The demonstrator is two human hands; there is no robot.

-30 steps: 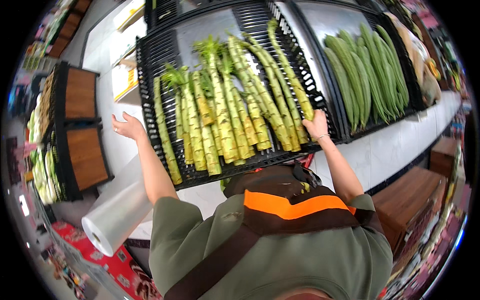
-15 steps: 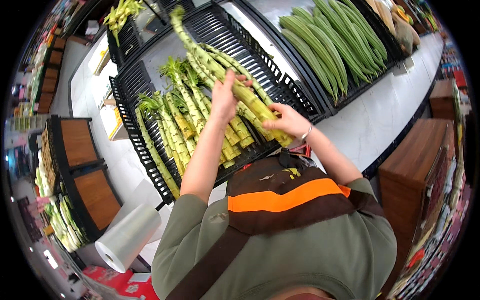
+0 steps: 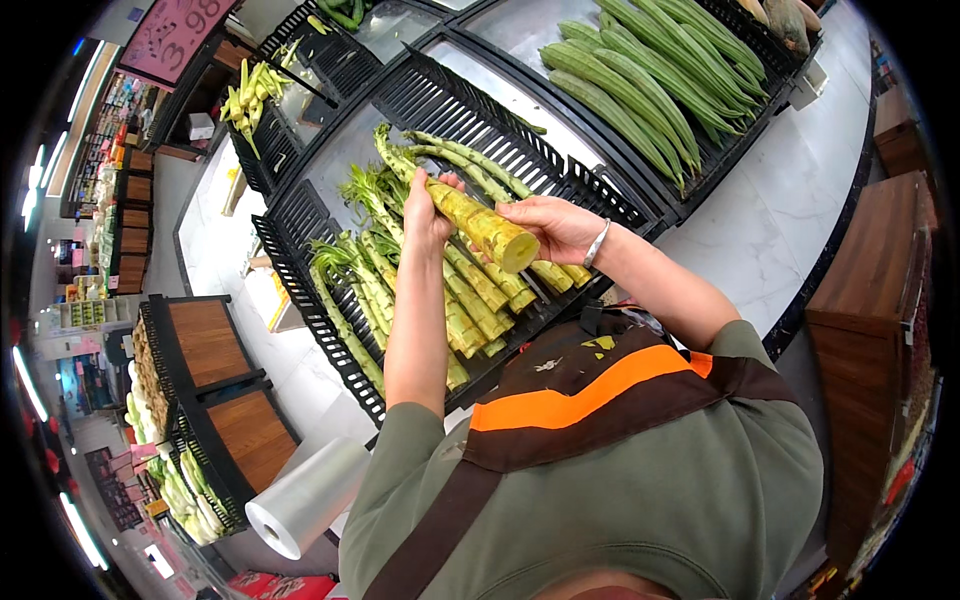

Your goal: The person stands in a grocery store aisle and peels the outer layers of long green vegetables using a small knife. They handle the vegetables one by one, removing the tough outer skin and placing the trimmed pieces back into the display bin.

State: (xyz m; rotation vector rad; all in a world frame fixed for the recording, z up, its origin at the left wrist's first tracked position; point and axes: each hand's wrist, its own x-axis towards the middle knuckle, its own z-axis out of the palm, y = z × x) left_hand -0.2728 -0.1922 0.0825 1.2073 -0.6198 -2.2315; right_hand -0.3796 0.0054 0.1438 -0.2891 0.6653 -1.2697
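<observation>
Stalk [image 3: 482, 230] held up over the black crate [image 3: 480, 115] by both hands: the left hand [image 3: 432, 208] is wrapped around its middle, the right hand [image 3: 553, 228] grips it near the cut end [image 3: 520, 252], which points toward the body. Only this one is lifted; the other stalks [image 3: 468, 290] lie side by side in the crate. Green gourds [image 3: 640, 95] to the right are untouched.

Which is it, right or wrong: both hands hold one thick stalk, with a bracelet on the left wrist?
Wrong wrist: the head view shows the bracelet on the right one. The left hand and right hand do hold one thick stalk.
</observation>
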